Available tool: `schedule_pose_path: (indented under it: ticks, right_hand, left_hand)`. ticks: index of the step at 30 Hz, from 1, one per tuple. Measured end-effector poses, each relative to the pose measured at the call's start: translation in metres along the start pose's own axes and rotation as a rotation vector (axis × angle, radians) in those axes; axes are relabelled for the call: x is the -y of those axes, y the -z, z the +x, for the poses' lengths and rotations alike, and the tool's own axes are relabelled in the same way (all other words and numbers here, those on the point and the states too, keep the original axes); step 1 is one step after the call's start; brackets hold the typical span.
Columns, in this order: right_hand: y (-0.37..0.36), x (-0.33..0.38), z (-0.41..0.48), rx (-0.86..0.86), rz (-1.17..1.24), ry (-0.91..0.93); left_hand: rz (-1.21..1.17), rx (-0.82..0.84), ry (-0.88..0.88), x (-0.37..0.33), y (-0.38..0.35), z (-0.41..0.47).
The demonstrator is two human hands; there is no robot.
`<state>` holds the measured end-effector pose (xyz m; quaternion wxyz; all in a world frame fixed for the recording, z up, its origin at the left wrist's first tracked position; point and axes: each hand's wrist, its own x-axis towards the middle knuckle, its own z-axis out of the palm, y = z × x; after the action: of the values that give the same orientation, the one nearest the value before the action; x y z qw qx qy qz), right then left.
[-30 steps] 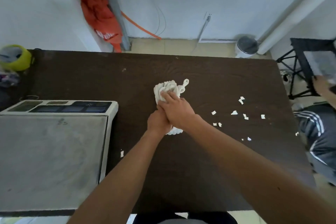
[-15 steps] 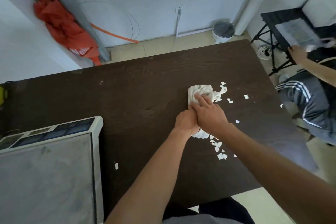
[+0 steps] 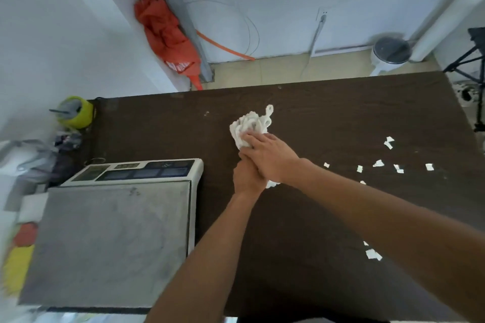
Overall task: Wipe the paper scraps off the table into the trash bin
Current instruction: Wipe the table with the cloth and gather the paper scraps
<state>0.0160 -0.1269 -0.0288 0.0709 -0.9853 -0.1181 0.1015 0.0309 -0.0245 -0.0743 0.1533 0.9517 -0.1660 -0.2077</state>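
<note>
- White cloth [image 3: 250, 128], bunched & knotty-looking, sits mid table [image 3: 328, 118] under both hands.
- R hand [image 3: 270, 157] lies flat on top of cloth, fingers [image 3: 250, 140] curled into it; L hand [image 3: 246, 178] tucked under/beside R wrist, pressed against it, gripping cloth's near end.
- Paper scraps [image 3: 378, 164]: small white torn bits, scattered to the right of hands, apart from cloth; a few more [image 3: 373, 254] nearer, by R forearm.
- Table dark brown, wood grain, matte.
- Round bin [image 3: 391, 54] on floor past table's far edge, w/ dark top.
- Flat grey metal scale [image 3: 110, 241] w/ button panel, left of hands.
</note>
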Motion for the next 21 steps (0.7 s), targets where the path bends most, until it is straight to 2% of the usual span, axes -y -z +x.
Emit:
schedule_pose_path:
  ticks: [5, 10, 16, 21]
  right_hand:
    - [0.012, 0.019, 0.065, 0.070, 0.020, 0.060]
    - [0.013, 0.003, 0.085, 0.108, 0.059, 0.043]
    - [0.015, -0.037, 0.081, 0.124, 0.127, -0.113]
    - [0.025, -0.090, 0.060, 0.127, 0.221, -0.283]
  left_hand:
    - [-0.032, 0.030, 0.152, 0.045, 0.025, 0.031]
    - [-0.055, 0.048, 0.167, 0.046, 0.027, 0.054]
    - [0.064, 0.013, 0.021, 0.017, 0.030, 0.092]
    - [0.070, 0.025, -0.051, -0.036, 0.024, 0.121]
